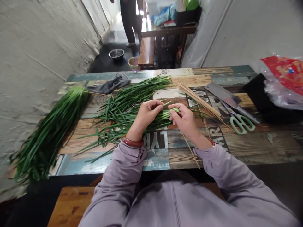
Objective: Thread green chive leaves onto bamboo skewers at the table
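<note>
My left hand (149,114) is closed in a pinch, with a thin green chive stalk (167,103) sticking out from its fingertips. Close by, my right hand (184,119) has its fingers and thumb closed around the pale stem ends of several chives (163,116). Their long leaves spread leftward beneath my left hand. Behind them lies another loose pile of chives (139,91). A big bundle of chives (54,126) rests at the left, its leaves hanging over the table's front edge. Thin bamboo skewers (199,99) lie beyond my right hand.
On the patchwork table (151,162) are a cleaver (222,93), green-handled scissors (241,123) and a grey cloth (111,82). A black container with a red plastic bag (285,74) stands at the right. Beyond are a bowl (116,54), a bench (146,52) and a standing person (129,22).
</note>
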{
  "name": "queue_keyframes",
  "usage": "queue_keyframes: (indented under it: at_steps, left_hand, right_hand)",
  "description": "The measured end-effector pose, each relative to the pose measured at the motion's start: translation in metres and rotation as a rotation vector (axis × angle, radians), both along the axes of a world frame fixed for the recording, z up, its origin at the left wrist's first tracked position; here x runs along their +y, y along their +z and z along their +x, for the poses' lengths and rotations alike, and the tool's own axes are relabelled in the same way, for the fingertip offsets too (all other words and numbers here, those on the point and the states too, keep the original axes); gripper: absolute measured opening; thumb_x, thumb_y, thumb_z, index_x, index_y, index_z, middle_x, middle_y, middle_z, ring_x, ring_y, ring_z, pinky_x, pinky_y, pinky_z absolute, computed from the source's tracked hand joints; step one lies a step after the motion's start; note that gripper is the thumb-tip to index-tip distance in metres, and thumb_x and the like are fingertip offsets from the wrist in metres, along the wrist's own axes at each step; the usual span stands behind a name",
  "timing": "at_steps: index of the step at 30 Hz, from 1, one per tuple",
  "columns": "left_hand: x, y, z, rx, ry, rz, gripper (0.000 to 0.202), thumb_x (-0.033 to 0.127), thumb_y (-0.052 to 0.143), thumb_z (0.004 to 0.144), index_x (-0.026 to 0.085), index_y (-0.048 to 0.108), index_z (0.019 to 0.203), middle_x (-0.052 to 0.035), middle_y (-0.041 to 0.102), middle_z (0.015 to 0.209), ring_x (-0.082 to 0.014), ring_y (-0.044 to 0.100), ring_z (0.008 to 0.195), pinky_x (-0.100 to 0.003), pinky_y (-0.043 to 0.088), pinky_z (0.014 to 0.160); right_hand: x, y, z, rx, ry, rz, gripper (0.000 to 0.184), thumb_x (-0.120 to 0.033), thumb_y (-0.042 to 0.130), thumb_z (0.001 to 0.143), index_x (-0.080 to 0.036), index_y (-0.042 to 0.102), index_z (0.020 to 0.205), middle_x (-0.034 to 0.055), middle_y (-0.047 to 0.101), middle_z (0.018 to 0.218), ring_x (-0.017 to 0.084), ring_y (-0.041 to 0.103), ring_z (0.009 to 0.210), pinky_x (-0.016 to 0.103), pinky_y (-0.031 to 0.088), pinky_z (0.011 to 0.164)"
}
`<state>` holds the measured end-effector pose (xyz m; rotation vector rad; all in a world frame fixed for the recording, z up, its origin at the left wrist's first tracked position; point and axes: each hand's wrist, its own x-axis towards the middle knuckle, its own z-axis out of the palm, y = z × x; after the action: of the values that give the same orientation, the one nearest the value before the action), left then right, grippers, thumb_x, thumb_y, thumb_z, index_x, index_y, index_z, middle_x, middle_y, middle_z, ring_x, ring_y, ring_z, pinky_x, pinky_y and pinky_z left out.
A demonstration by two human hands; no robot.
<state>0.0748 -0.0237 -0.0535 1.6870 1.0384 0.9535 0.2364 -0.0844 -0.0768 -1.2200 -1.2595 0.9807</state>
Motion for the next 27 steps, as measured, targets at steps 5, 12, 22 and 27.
queue_keyframes:
  at_steps: [5,12,22,27]
  left_hand:
    - [-0.0034,0.0033,0.0024,-0.019,-0.001,0.001,0.018,0.029,0.064,0.08,0.012,0.07,0.081,-0.0024,0.068,0.075,-0.0114,0.055,0.068,-0.022,0.042,0.065]
    - [-0.005,0.0022,0.0044,-0.017,-0.013,0.035,0.017,0.028,0.064,0.08,0.012,0.07,0.079,-0.002,0.067,0.075,-0.0111,0.054,0.068,-0.022,0.041,0.064]
    - [-0.005,0.0001,0.0042,0.009,-0.005,0.075,0.018,0.029,0.063,0.081,0.013,0.071,0.078,-0.0028,0.068,0.074,-0.0121,0.055,0.068,-0.023,0.041,0.063]
    - [-0.005,-0.0014,0.0047,0.003,0.0,0.077,0.018,0.029,0.062,0.081,0.013,0.071,0.077,-0.0024,0.068,0.074,-0.012,0.056,0.068,-0.023,0.042,0.065]
  right_hand:
    - [0.002,-0.0011,0.0034,-0.066,0.022,0.048,0.026,-0.039,0.06,0.088,-0.018,0.064,0.102,-0.0051,0.061,0.06,0.007,0.052,0.047,0.021,0.041,0.05]
    - [0.0019,-0.0002,0.0044,-0.08,0.02,0.087,0.023,-0.037,0.06,0.089,-0.018,0.065,0.101,-0.0047,0.06,0.062,0.008,0.055,0.052,0.021,0.041,0.052]
    - [0.0022,-0.0002,0.005,-0.11,0.01,0.048,0.025,-0.04,0.06,0.088,-0.019,0.067,0.1,-0.0048,0.058,0.059,0.008,0.052,0.049,0.021,0.039,0.05]
    - [0.0021,0.0006,0.004,-0.103,0.006,0.044,0.024,-0.039,0.061,0.087,-0.019,0.067,0.099,-0.0044,0.058,0.06,0.008,0.051,0.049,0.021,0.039,0.049]
